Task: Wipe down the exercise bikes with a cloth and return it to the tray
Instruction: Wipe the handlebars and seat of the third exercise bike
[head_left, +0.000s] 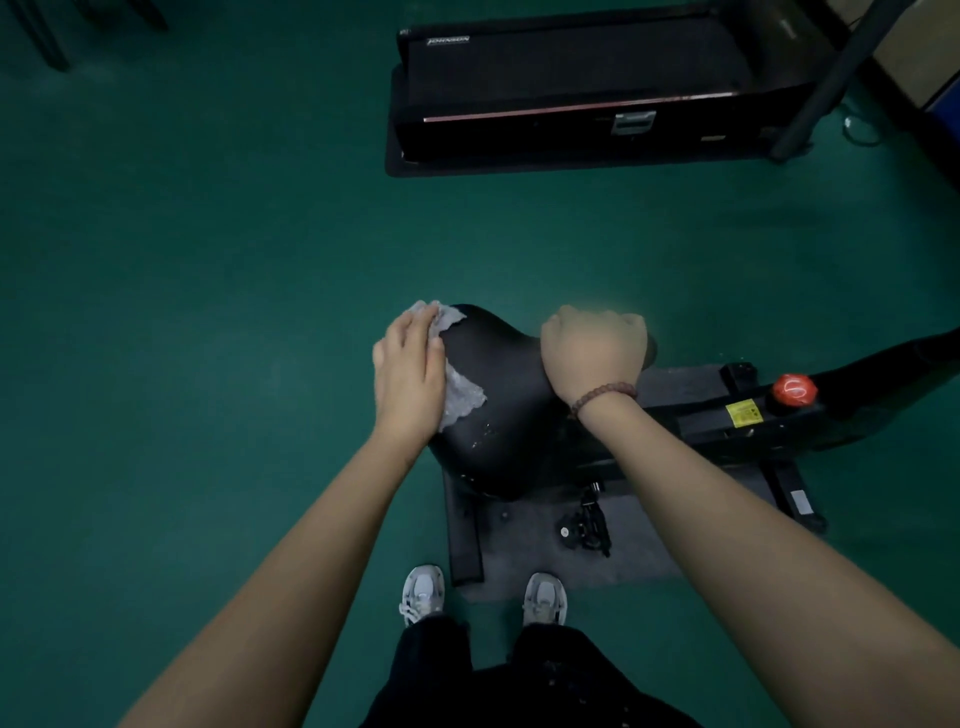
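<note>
L forearm, L hand: fingers flat atop cloth on saddle.

The left hand is covering most of the cloth; the right hand is hiding the nose of the saddle; the bike is running off the right edge.

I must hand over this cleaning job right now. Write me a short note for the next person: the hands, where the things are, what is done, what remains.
Hands: the left hand presses the cloth flat on the left side of the bike's saddle, fingers straight. The right hand grips the saddle's narrow nose.
Things: the tray is not in view.
Done: wiping of the saddle is under way; wet drops show below the cloth.
Left: finish the saddle, wipe the rest of the bike and any other bikes, then return the cloth to the tray.
</note>
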